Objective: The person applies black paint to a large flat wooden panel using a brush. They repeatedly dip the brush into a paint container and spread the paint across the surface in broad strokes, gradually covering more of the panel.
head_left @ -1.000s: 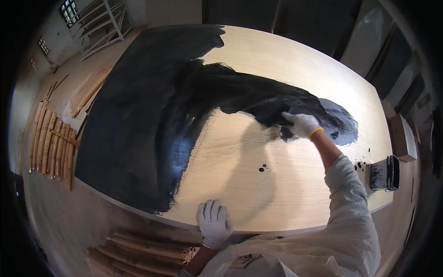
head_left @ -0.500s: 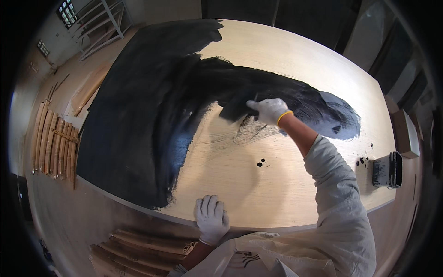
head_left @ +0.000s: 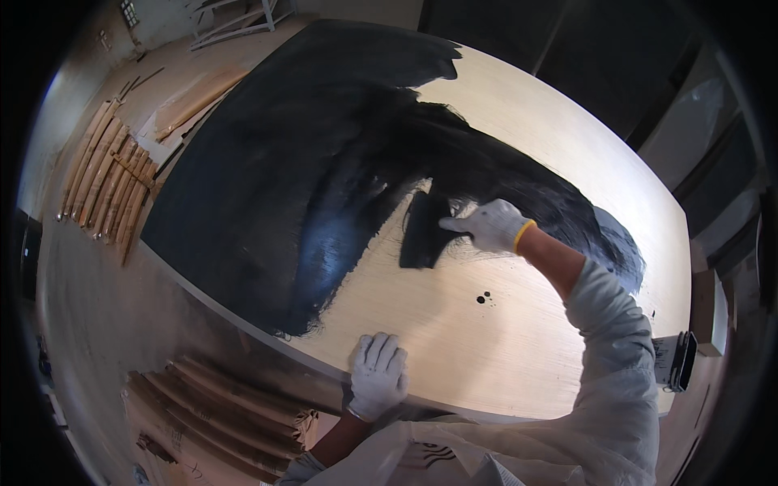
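A large pale wood-grained board (head_left: 389, 324) lies in front of me, its left and middle parts covered in wet black paint (head_left: 243, 162). My right hand (head_left: 492, 225), in a white glove with a yellow cuff, is closed on a wide flat paintbrush (head_left: 423, 231) coated in black. The brush rests on the board beside the ragged inner edge of the paint, over bare wood. Its handle is mostly hidden by the hand. My left hand (head_left: 378, 375), gloved in white, rests with fingers stretched out on the board's near edge, holding nothing.
A paint-smeared bucket (head_left: 674, 360) stands at the board's right edge, partly behind my sleeve. Black drips (head_left: 483, 299) spot the bare wood. Bundles of brown wrapped lengths (head_left: 113, 174) lie at the left, with more (head_left: 219, 413) below the near edge. A white frame (head_left: 235, 20) stands far left.
My right hand has drawn the brush nearer to me, from the black streak onto the bare wood beside it. My left hand stays on the near edge. The whole view has turned somewhat.
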`<state>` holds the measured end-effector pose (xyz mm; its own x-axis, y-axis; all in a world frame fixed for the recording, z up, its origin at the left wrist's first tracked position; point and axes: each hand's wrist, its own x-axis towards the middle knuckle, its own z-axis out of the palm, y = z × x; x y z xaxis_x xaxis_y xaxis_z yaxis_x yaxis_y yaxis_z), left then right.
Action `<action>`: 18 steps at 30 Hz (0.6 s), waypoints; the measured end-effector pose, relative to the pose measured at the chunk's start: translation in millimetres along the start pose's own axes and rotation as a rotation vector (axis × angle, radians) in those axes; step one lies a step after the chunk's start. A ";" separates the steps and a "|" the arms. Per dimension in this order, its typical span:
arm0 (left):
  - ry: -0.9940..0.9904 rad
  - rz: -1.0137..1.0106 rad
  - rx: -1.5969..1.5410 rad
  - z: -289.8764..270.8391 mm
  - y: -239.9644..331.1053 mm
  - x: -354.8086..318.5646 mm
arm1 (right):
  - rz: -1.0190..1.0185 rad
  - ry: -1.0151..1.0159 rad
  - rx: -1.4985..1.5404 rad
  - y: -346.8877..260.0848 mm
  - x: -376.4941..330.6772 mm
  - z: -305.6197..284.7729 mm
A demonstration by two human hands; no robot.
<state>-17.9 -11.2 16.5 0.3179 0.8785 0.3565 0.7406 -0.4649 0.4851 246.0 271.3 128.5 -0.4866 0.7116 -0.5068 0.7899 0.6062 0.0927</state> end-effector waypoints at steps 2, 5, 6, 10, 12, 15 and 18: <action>0.006 -0.005 0.018 1.0 0.7 1.1 | 0.156 -0.089 0.019 31.7 -24.2 -4.6; -0.008 -0.006 0.000 3.2 7.8 5.2 | 0.300 0.021 0.062 89.5 -17.2 7.1; -0.020 -0.008 -0.002 2.0 6.0 5.0 | 0.277 0.087 0.038 74.4 -3.3 -0.9; -0.010 -0.016 0.014 -3.6 2.3 0.6 | 0.042 0.003 0.007 -15.6 24.1 -13.2; 0.001 -0.013 0.012 3.8 0.1 -0.5 | 0.031 -0.021 0.003 -18.1 9.3 -12.2; -0.011 0.004 0.021 3.8 -1.3 1.3 | 0.208 0.058 0.070 17.5 11.9 -9.1; -0.014 -0.007 0.001 2.1 2.1 1.2 | 0.164 0.091 0.127 -28.6 27.7 -13.8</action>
<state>-14.7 -10.9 16.3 0.3206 0.8834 0.3417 0.7436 -0.4582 0.4869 204.8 278.6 123.7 -0.3748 0.8295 -0.4140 0.8990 0.4343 0.0564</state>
